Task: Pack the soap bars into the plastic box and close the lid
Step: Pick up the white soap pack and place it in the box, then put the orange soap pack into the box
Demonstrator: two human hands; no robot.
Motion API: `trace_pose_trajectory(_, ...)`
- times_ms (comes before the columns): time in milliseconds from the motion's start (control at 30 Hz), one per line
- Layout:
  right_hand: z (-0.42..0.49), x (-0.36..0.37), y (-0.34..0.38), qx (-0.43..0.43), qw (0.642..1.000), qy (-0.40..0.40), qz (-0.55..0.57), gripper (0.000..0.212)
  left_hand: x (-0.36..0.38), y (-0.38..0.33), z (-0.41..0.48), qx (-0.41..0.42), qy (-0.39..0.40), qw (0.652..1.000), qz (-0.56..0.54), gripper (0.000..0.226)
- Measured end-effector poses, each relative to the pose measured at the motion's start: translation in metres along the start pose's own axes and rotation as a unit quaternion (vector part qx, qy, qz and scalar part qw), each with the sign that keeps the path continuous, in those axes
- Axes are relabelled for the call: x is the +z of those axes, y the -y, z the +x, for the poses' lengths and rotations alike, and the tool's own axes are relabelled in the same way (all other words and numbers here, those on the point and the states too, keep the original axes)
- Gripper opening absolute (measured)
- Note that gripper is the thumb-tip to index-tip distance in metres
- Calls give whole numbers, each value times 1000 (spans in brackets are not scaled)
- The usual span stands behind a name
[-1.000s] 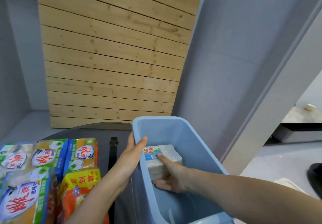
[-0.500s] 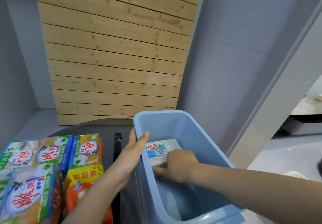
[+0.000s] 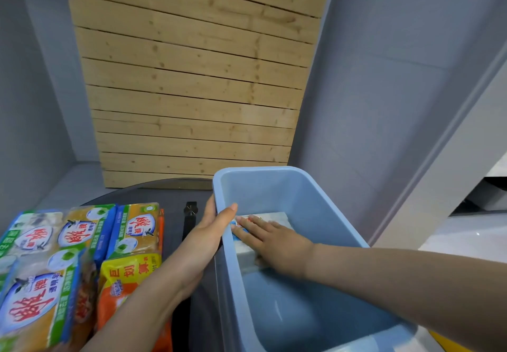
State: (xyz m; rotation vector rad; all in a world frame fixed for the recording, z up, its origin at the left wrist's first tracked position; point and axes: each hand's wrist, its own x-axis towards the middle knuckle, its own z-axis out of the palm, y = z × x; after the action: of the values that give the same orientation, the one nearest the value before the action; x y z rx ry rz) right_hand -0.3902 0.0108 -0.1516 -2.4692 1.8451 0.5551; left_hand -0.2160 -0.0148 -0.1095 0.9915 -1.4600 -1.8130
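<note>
The right hand point(image 3: 270, 244) lies flat with its fingers spread on top of a white soap bar point(image 3: 262, 238) inside the blue plastic box point(image 3: 315, 206), and the left hand point(image 3: 208, 238) wraps around the box's left edge at about 9 o'clock, thumb inside. The soap sits against the left wall, toward the far end, with lots of bare blue floor open toward 6 o'clock. More soap packs point(image 3: 82, 255) in green, yellow and orange wrappers lie on the dark table point(image 3: 175, 195) at 8 o'clock.
</note>
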Motion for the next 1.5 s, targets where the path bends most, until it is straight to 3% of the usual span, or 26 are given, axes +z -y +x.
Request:
trace_pose_trajectory(233, -3, -10, 2, 7, 1000, 5, 15, 74, 1, -4, -4, 13, -2, 1000, 12, 26)
trace_pose_trajectory(367, -19, -44, 1, 36, 993, 25, 113, 70, -2, -11, -14, 16, -40, 998, 50, 42)
trace_pose_trajectory(433, -34, -70, 5, 56, 983, -18, 174, 64, -10, -13, -25, 12, -68, 995, 67, 56)
trace_pose_trajectory(500, -52, -97, 16, 69, 970, -98, 213, 57, -20, -18, -43, 36, -94, 988, 116, 51)
trace_pose_trajectory(567, -68, -119, 38, 72, 935, -177, 299, 50, -39, -22, -66, 82, -120, 976, 160, 38)
trace_pose_trajectory(667, -79, -141, 89, 45, 835, -215, 504, 42, -76, -16, -96, 128, -165, 950, 231, 29)
trace_pose_trajectory(800, -70, -135, 151, 39, 747, -170, 642, 46, -113, 1, -130, 118, -232, 927, 270, 34)
trace_pose_trajectory(933, -45, -105, 184, 134, 649, -116, 740, 49, -113, 19, -158, 159, -255, 922, 245, 18)
trace_pose_trajectory(1033, -28, -79, 194, 197, 586, -93, 780, 67, -95, 35, -168, 165, -233, 927, 244, 23)
trace_pose_trajectory(1167, -16, -50, 201, 199, 501, -57, 840, 53, -78, 51, -166, 141, -199, 916, 318, 41)
trace_pose_trajectory(1333, -18, -40, 206, 180, 453, -43, 872, 50, -60, 61, -157, 19, -147, 939, 311, 62)
trace_pose_trajectory(1500, -33, -42, 212, 144, 434, -102, 883, 39, -56, 57, -159, 38, -179, 973, 140, 44)
